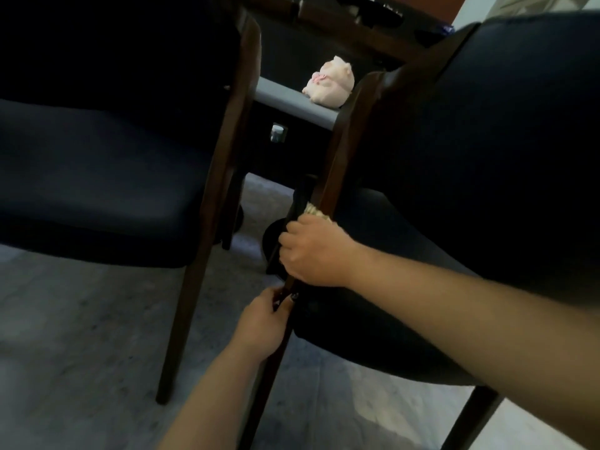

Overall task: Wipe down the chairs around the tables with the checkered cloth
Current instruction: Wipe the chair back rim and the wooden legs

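Around the front leg [328, 177] of the right chair [487, 157], both grips are closed. The right hand [311, 254] is wrapped round the leg with the cloth [316, 212] bunched inside it; only a pale edge of the cloth shows just above the knuckles, against the wood. Just below that grip, the left hand [263, 326] is clasped on the same leg, apparently to steady it; nothing else is seen in it.

The step in hand is judged to be the wiping of this leg. The stretch above the cloth, up to the armrest, and the stretch beneath the left hand, down to the floor [81, 319], cannot be told as wiped or unwiped; no streaks or damp marks can be made out in the dim light. The same holds for the dark seat and back beside the grips.

Well apart to the left of the grips, a second chair [97, 141] stands untouched by either hand, so it may yet need wiping. The task is judged partway through at most.
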`<state>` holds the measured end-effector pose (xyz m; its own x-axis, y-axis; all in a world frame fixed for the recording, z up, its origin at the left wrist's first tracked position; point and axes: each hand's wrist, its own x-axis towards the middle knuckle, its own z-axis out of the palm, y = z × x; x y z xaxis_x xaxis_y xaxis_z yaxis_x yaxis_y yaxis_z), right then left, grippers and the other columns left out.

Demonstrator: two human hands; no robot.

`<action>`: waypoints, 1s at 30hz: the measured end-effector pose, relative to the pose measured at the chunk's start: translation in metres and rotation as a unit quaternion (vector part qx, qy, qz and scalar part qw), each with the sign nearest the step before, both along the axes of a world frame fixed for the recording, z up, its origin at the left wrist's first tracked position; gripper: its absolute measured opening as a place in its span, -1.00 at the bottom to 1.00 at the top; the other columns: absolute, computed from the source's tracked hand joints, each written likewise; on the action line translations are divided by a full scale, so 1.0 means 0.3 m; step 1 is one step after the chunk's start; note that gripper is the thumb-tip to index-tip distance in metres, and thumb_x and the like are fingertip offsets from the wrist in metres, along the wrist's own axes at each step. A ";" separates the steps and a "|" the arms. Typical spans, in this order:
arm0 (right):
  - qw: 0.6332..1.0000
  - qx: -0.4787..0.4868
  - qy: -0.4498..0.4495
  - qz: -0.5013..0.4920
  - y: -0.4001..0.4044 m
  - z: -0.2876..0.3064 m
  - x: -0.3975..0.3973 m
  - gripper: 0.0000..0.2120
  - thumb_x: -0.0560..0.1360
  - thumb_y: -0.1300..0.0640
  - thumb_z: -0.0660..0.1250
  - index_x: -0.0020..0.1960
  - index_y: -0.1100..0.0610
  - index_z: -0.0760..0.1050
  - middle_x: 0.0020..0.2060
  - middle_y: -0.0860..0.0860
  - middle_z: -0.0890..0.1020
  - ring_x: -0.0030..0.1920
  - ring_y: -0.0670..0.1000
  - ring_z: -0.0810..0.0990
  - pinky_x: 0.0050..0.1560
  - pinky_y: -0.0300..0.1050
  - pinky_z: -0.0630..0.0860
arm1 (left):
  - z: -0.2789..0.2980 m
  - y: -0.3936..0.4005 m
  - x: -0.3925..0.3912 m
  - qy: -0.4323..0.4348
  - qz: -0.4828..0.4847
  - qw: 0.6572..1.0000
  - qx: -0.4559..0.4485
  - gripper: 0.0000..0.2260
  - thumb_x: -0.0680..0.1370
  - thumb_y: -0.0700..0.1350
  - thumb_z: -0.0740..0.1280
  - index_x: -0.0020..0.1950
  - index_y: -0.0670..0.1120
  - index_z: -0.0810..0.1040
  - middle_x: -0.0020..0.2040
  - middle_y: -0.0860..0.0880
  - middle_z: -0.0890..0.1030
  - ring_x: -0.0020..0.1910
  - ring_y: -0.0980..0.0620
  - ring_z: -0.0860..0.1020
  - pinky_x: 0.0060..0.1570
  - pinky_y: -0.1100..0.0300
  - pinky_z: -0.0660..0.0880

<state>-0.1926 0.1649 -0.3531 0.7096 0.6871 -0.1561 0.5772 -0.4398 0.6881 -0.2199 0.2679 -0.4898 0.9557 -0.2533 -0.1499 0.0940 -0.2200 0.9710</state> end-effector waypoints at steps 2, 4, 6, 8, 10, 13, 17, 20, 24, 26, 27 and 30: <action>0.988 0.083 -0.081 0.105 -0.069 0.037 0.012 -0.76 0.59 0.17 0.20 -0.08 0.12 0.64 -0.13 0.03 0.64 -0.06 0.08 0.61 0.06 -0.02 0.51 | 0.041 -0.001 -0.008 -0.020 0.004 1.000 0.012 -0.72 0.65 -0.03 0.20 0.34 -0.01 0.46 0.12 0.06 0.58 0.07 0.09 0.56 0.01 0.20 0.51; 0.949 0.229 -0.141 0.162 -0.154 0.064 0.022 -0.82 0.58 0.28 0.26 0.07 0.24 0.63 0.04 0.18 0.65 0.16 0.22 0.58 0.25 0.11 0.46 | 0.088 -0.020 -0.023 -0.055 0.008 0.998 0.016 -0.75 0.65 -0.04 0.19 0.32 0.06 0.46 0.18 0.07 0.58 0.08 0.14 0.55 0.04 0.22 0.52; 0.918 0.354 -0.147 0.104 -0.216 0.047 -0.012 -0.69 0.53 0.39 0.29 0.28 0.35 0.48 0.26 0.28 0.50 0.37 0.29 0.38 0.36 0.22 0.34 | 0.119 -0.060 -0.046 -0.105 0.012 0.994 0.037 -0.62 0.65 -0.03 0.18 0.47 0.02 0.33 0.37 0.00 0.47 0.29 0.08 0.47 0.26 0.11 0.47; 0.885 0.444 -0.138 0.020 -0.270 -0.027 -0.087 -0.59 0.53 0.44 0.22 0.37 0.38 0.36 0.34 0.31 0.39 0.43 0.27 0.28 0.41 0.19 0.30 | 0.140 -0.105 -0.089 -0.177 0.032 0.980 0.086 -0.44 0.64 -0.04 0.18 0.59 -0.04 0.03 0.57 -0.01 0.13 0.53 0.09 0.12 0.47 0.15 0.18; 0.848 0.510 -0.138 -0.045 -0.330 -0.104 -0.195 -0.60 0.56 0.37 0.13 0.39 0.38 0.32 0.37 0.27 0.36 0.45 0.14 0.27 0.44 0.03 0.27 | 0.143 -0.146 -0.135 -0.265 0.043 0.950 0.160 -0.32 0.63 -0.05 0.18 0.58 -0.13 -0.20 0.58 -0.02 -0.21 0.54 0.10 -0.22 0.52 0.12 -0.07; 0.800 0.571 -0.114 -0.146 -0.451 -0.173 -0.349 -0.60 0.59 0.28 0.09 0.41 0.30 0.34 0.40 0.15 0.36 0.45 -0.10 0.21 0.46 -0.26 0.15 | 0.139 -0.209 -0.182 -0.376 0.021 0.881 0.286 -0.35 0.63 -0.01 0.12 0.57 -0.20 -0.16 0.57 -0.21 -0.25 0.54 -0.14 -0.30 0.49 -0.10 -0.20; 0.759 0.589 -0.028 -0.277 -0.584 -0.193 -0.458 -0.59 0.60 0.26 0.10 0.44 0.18 0.31 0.45 0.08 0.33 0.48 0.02 0.22 0.46 -0.24 0.08 | 0.146 -0.329 -0.217 -0.404 -0.075 0.812 0.414 -0.40 0.60 0.11 -0.20 0.57 -0.16 0.02 0.59 -0.17 -0.05 0.56 -0.12 -0.20 0.49 -0.22 -0.18; 0.783 0.554 -0.014 -0.282 -0.644 -0.188 -0.471 -0.51 0.53 0.33 0.21 0.45 0.15 0.31 0.43 0.02 0.32 0.45 -0.02 0.24 0.39 -0.32 0.07 | 0.154 -0.425 -0.236 -0.392 -0.097 0.784 0.472 -0.35 0.56 0.12 -0.30 0.57 -0.12 0.10 0.58 -0.11 0.10 0.57 -0.08 -0.07 0.49 -0.22 -0.11; 0.763 0.574 -0.029 -0.296 -0.770 -0.191 -0.525 -0.51 0.50 0.33 0.27 0.42 0.16 0.36 0.41 0.02 0.36 0.43 -0.03 0.28 0.42 -0.25 0.15 | 0.190 -0.587 -0.246 -0.386 -0.146 0.757 0.506 -0.37 0.56 0.14 -0.29 0.58 -0.08 0.00 0.59 -0.09 0.03 0.57 -0.08 -0.10 0.51 -0.16 -0.06; 0.732 0.611 -0.090 -0.288 -0.848 -0.198 -0.588 -0.57 0.48 0.33 0.31 0.35 0.21 0.44 0.33 0.07 0.47 0.36 -0.01 0.40 0.39 -0.22 0.26 | 0.212 -0.696 -0.248 -0.398 -0.186 0.748 0.497 -0.40 0.59 0.15 -0.21 0.59 -0.09 -0.04 0.60 -0.08 0.01 0.57 -0.08 -0.10 0.51 -0.15 -0.06; 0.699 0.643 -0.132 -0.283 -0.888 -0.206 -0.627 -0.61 0.48 0.34 0.30 0.31 0.21 0.48 0.27 0.06 0.52 0.30 -0.06 0.45 0.34 -0.27 0.29 | 0.219 -0.751 -0.252 -0.403 -0.208 0.744 0.491 -0.42 0.61 0.14 -0.17 0.59 -0.09 -0.05 0.60 -0.07 0.01 0.57 -0.07 -0.09 0.51 -0.15 -0.06; 0.484 0.784 -0.269 -0.280 -1.016 -0.237 -0.748 -0.69 0.50 0.33 0.25 0.18 0.09 0.54 0.01 -0.11 0.61 0.03 -0.30 0.54 0.06 -0.48 0.41 | 0.230 -0.908 -0.264 -0.429 -0.247 0.729 0.474 -0.44 0.64 0.11 -0.10 0.58 -0.11 -0.03 0.59 -0.08 0.02 0.56 -0.07 -0.05 0.51 -0.15 -0.03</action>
